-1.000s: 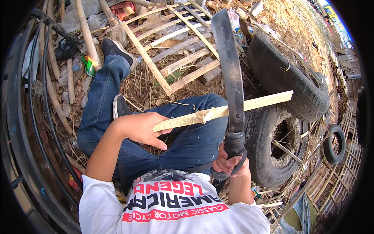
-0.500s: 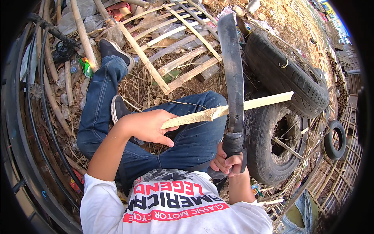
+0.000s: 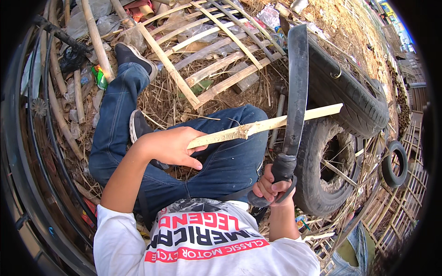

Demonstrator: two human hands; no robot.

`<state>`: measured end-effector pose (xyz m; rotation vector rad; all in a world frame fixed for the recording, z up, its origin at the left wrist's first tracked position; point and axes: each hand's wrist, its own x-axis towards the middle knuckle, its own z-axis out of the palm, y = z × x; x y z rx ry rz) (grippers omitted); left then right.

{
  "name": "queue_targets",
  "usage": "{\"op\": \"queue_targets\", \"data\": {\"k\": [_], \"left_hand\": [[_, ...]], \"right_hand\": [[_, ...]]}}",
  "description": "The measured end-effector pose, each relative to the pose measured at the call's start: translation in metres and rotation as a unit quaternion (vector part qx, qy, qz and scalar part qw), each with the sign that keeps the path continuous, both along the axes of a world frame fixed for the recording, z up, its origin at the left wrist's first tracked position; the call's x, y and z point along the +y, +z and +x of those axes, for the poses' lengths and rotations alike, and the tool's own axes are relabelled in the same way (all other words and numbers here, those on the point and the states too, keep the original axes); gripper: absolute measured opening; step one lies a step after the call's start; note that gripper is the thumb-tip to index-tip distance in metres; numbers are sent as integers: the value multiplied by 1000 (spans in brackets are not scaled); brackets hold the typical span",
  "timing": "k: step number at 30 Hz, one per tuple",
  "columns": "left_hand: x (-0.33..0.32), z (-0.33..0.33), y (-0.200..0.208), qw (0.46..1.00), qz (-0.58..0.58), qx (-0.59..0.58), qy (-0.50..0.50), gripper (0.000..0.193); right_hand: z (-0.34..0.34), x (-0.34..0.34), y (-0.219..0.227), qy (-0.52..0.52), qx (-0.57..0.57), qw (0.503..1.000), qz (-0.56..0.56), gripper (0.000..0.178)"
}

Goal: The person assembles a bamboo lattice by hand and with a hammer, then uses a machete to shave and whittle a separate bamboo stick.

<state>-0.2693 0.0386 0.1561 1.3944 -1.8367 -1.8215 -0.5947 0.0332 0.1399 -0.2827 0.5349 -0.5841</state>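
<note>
My left hand is closed around one end of a pale split bamboo strip, which has a rough node along its length. The strip stretches over my bent knee toward the tires on the right. In my right hand is a machete, gripped by its black-wrapped handle with a dark strap loop. Its long, dark, curved blade points up and away from me and crosses in front of the strip. Whether blade and strip touch, I cannot tell.
A bamboo lattice panel lies on the littered ground ahead. Two worn tires lean at the right, with a smaller tire beyond. Long bamboo poles and a black metal frame line the left. A hammer lies near my knee.
The machete has shifted to the right along the bamboo strip, and its blade now tilts rightward. My left hand and the strip have moved slightly left.
</note>
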Motion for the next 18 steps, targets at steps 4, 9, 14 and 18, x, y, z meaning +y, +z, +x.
{"op": "queue_targets", "data": {"k": [4,9,14,18], "left_hand": [[-9,-4,1,999,-17,-1,-32,39],[-2,-5,6,1000,3,29,-3,38],[-1,-3,0,1000,-14,25,2,39],[-1,0,5,1000,15,-24,7,39]], "right_hand": [[11,21,3,97,76,992,-2,24],[11,16,-4,139,-94,984,52,24],[14,15,-7,121,-178,974,68,19],[7,10,-3,20,5,1000,-16,19]]}}
